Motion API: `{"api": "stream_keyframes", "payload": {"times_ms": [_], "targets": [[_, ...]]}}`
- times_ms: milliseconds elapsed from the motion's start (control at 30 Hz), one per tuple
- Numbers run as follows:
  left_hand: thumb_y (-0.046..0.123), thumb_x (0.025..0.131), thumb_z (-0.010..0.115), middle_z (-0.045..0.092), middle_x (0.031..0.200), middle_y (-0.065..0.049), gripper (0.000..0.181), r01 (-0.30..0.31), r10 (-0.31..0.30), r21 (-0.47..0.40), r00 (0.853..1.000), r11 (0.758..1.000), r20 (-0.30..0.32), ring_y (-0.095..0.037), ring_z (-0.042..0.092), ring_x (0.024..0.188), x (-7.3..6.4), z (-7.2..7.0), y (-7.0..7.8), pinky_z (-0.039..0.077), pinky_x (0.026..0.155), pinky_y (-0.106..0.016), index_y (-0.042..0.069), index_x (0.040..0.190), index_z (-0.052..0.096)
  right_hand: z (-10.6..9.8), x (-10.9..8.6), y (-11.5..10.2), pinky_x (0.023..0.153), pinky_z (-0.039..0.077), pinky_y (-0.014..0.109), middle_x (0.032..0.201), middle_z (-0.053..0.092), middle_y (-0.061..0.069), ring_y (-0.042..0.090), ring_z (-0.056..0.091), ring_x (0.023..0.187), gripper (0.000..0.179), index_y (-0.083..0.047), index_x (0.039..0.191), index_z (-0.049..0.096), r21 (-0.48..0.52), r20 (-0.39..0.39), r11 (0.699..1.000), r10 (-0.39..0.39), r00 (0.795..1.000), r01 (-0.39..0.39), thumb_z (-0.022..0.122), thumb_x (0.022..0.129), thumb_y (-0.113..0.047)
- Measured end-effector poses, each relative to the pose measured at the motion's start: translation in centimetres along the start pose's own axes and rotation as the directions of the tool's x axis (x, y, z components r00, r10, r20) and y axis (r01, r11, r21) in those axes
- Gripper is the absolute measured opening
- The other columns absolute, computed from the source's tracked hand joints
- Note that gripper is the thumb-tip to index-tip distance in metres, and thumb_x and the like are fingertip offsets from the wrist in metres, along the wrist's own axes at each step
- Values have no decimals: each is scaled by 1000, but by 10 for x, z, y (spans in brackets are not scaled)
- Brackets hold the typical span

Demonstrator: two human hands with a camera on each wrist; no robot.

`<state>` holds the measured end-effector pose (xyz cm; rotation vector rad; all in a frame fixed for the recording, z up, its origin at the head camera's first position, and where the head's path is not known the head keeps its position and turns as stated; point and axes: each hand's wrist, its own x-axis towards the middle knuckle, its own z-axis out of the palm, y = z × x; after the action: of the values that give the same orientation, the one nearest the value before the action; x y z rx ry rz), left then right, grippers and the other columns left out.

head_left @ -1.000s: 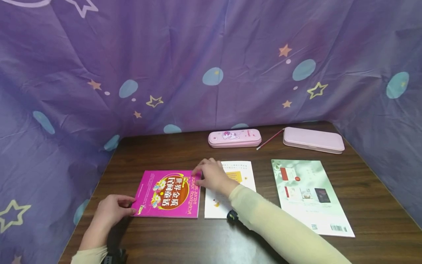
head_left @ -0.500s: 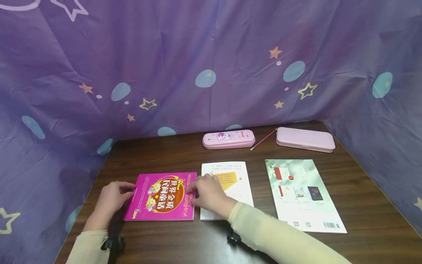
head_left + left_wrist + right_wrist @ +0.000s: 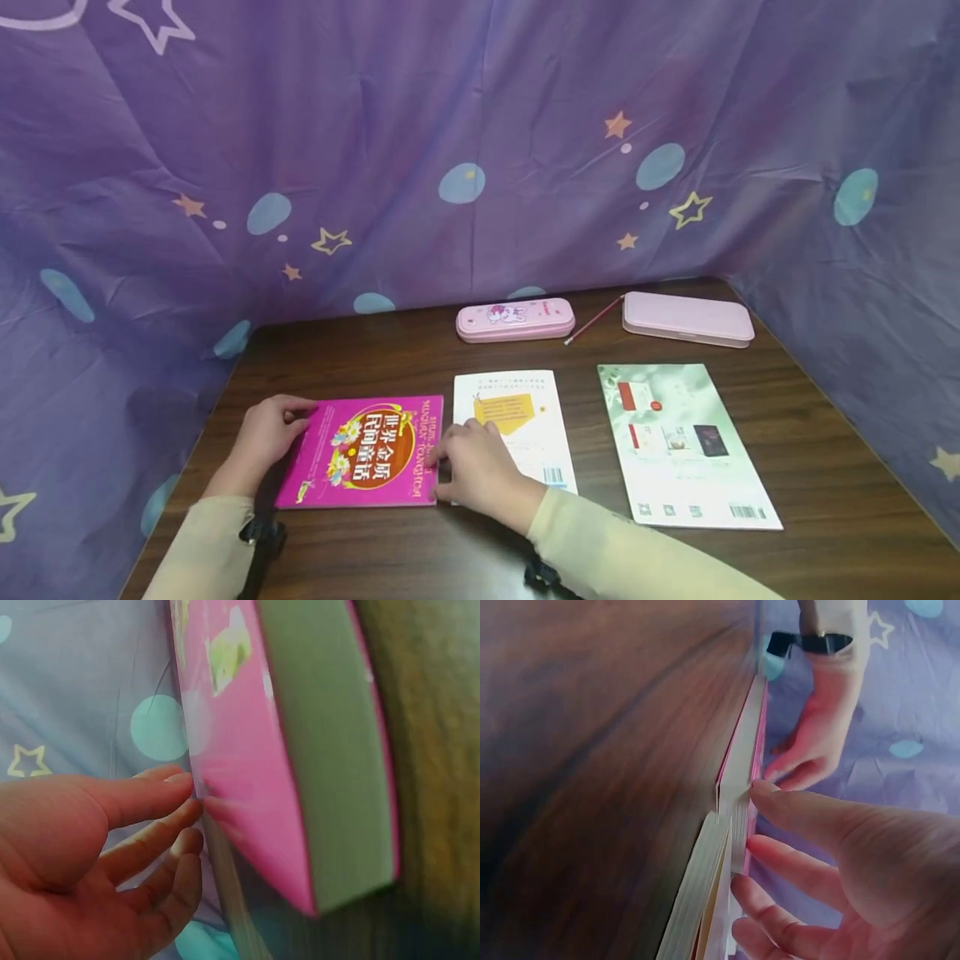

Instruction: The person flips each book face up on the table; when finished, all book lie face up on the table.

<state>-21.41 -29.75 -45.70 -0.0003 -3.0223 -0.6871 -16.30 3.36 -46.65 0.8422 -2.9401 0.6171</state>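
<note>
- The left hand [image 3: 267, 429], fingers loosely bent without wrapping round anything, is touching the glossy magenta paperback book [image 3: 360, 450] near its far left corner.
- The right hand [image 3: 483, 475], fingers relaxed, is resting its fingertips on the book's right edge, near the front corner.
- The book is lying flat on the left part of the dark wood-grain desk [image 3: 360, 354]; these opposed contacts are probably steadying it against turning.
- The left hand is occupying the strip towards the desk's left edge, probably limiting travel there.
- The white orange-panelled booklet [image 3: 528, 442] is lying just right, leaving a narrow gap; a wider bare strip is separating it from the green-and-white booklet [image 3: 686, 450].
- The rabbit-print pink case [image 3: 516, 320] is sitting behind, leaving a band of wood in front.
</note>
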Motion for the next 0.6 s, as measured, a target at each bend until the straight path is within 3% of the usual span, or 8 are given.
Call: {"api": "stream_keyframes", "payload": {"times_ms": [233, 400, 600], "targets": [[4, 93, 72, 66, 129, -26, 23, -51, 51, 12, 998, 999, 32, -42, 66, 111, 7, 4, 0, 52, 95, -57, -1, 115, 76, 0, -4, -6, 79, 38, 30, 103, 74, -7, 11, 54, 87, 52, -28, 108, 80, -63, 0, 998, -10, 1000, 10, 91, 66, -57], [5, 92, 73, 67, 130, -26, 24, -48, 47, 4, 998, 999, 32, -44, 63, 118, 9, 5, 0, 50, 99, -59, -1, 115, 76, 0, -4, -8, 79, 39, 30, 104, 74, -5, 13, 54, 88, 57, -27, 113, 80, -111, 0, 994, -1, 1000, 1, 91, 67, -57], [5, 90, 75, 72, 116, -26, 22, -33, 33, 13, 999, 999, 6, -37, 67, 98, 5, 2, -4, 52, 88, -54, -2, 111, 75, 2, -1, -5, 81, 39, 31, 107, 73, -6, 14, 57, 93, 45, -31, 109, 81, -86, -6, 996, 8, 1000, -8, 91, 70, -50]]}}
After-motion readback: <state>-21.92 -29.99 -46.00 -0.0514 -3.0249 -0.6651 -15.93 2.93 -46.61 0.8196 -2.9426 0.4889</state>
